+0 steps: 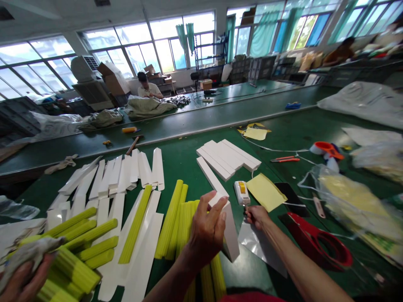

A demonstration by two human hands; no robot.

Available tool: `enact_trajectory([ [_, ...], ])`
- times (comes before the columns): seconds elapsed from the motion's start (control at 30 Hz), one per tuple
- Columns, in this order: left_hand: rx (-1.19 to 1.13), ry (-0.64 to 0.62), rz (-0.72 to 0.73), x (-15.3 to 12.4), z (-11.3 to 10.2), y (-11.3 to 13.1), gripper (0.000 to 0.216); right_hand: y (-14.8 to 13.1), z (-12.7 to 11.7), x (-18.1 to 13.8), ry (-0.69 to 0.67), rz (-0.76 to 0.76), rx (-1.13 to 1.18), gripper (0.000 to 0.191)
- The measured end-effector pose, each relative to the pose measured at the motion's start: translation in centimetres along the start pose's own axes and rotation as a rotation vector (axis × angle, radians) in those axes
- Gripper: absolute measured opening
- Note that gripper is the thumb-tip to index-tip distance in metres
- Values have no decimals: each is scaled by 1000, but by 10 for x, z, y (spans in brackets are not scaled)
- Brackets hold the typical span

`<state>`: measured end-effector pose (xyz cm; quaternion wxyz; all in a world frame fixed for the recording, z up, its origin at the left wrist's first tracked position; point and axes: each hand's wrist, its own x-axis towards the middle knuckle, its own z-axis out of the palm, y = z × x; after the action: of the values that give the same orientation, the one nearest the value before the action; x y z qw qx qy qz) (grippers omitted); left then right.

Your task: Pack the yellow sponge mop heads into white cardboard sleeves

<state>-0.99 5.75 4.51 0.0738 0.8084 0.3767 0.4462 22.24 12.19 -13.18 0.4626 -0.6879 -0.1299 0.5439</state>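
My left hand (208, 228) is closed around a narrow white box (231, 235), held tilted above the table with its near end toward me. My right hand (256, 216) is pinched at the lower end of a small white and yellow tape dispenser (241, 193); what lies between the fingertips is too small to make out. Beneath that hand is a shiny clear plastic sheet (262, 247). Bundles of yellow-green ribbed sticks (171, 222) lie left of my left hand, some partly hidden by it. Beyond the hands are several finished-looking white boxes (220, 157) side by side.
Open white cartons (118, 172) are spread at left. Another person's hand (28, 272), partly in grey cloth, is over more sticks. At right lie a yellow paper (267, 192), a dark phone (292, 199), a red tape dispenser (317, 243), an orange-handled cutter (285, 159) and plastic bags (352, 201).
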Motion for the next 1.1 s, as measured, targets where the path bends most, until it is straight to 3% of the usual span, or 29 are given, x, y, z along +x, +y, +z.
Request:
enact_trajectory([
  [0.13,16,21,-3,-2,-1,1,36,-15,12,-46,-105,-130,51,28],
  [0.3,75,75,54,3,4,-2,42,-69,23,-142,-393,-405,145,37],
  [0.37,102,94,85,6,7,-1,49,-89,25,-177,-548,-558,84,33],
  [0.43,147,125,120,8,8,-1,57,-101,27,-199,-588,-635,2,30],
  [0.63,162,146,49,6,12,-2,65,-104,34,-208,-496,-668,-148,33],
  [0.87,215,122,52,4,13,5,69,-112,36,-212,-533,-657,-177,28],
  [1.1,180,148,91,3,11,11,60,-128,34,-208,-610,-272,-169,42],
])
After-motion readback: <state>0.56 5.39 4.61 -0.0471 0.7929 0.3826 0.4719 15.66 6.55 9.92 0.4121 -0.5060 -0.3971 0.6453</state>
